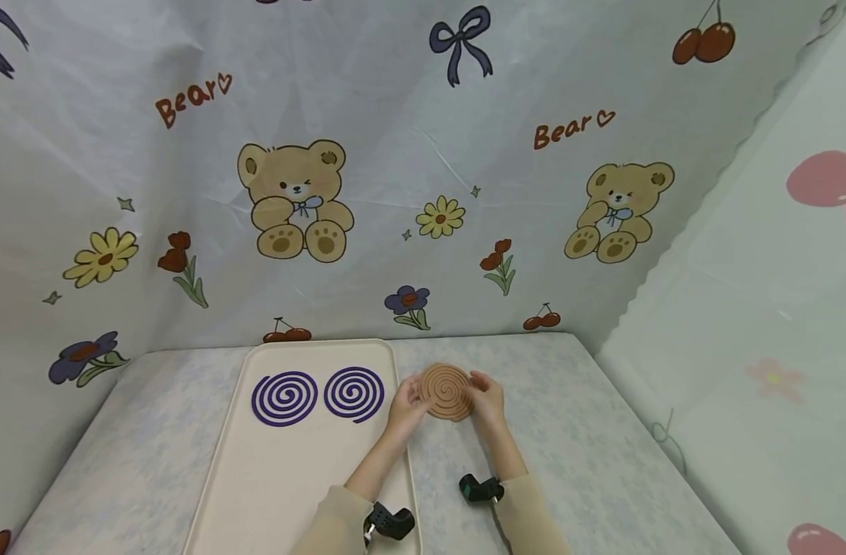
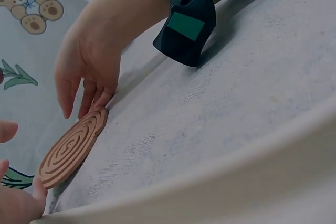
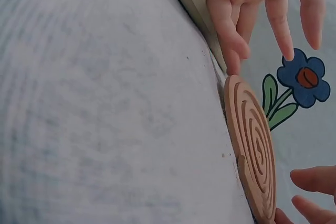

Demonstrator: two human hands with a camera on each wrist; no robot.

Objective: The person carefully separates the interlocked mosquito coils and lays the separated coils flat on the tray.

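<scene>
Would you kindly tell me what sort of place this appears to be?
Probably a small curtained-off recording space, judging by the table, the bear-print curtain close behind it, and the black device worn on each wrist.

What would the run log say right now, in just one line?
left hand: touches brown spiral, left edge | right hand: touches right edge | two purple spirals: on tray

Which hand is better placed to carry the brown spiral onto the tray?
Left, likely: the left hand touches the edge of the brown spiral nearest the tray; the right hand is opposite.
</scene>
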